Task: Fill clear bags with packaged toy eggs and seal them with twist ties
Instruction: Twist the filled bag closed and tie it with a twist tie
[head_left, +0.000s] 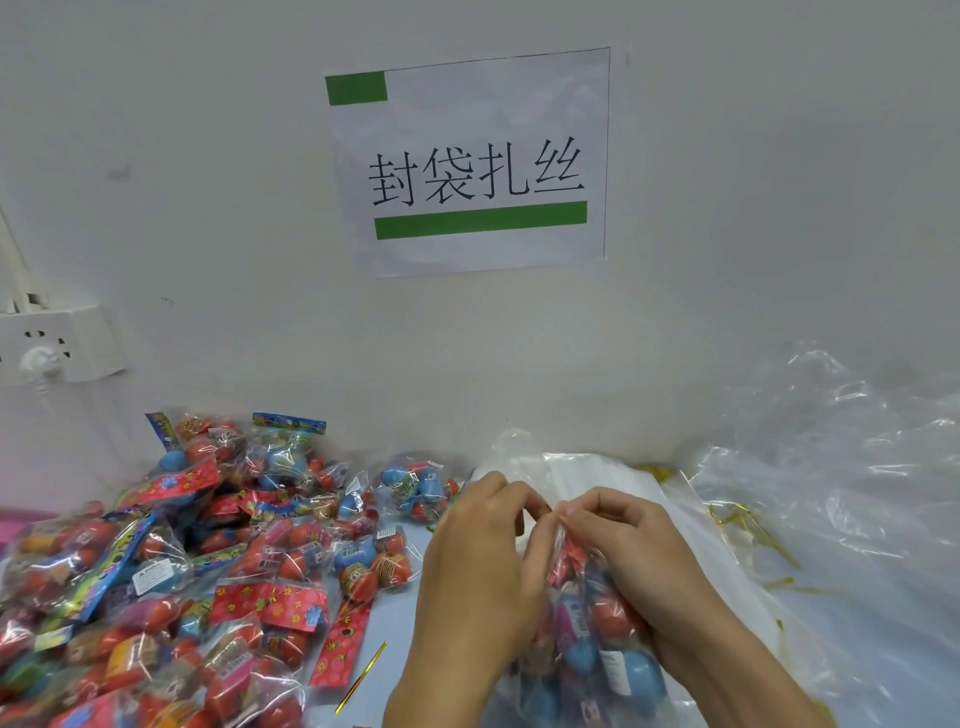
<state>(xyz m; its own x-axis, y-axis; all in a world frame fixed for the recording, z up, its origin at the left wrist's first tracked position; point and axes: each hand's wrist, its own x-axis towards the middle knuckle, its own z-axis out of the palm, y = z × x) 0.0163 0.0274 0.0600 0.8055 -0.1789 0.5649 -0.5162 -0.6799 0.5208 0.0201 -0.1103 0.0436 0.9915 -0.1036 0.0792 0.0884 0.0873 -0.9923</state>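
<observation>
We see a paper sign (470, 161) fixed to the white wall (727, 208), printed with black Chinese characters, one small green block at its upper left corner and one long green bar beneath the characters. Far to the lower left of the sign, a white socket block (57, 343) sits on the wall with a white plug (39, 364) in it. Below the sign lies the pale blue worktop (410, 613).
</observation>
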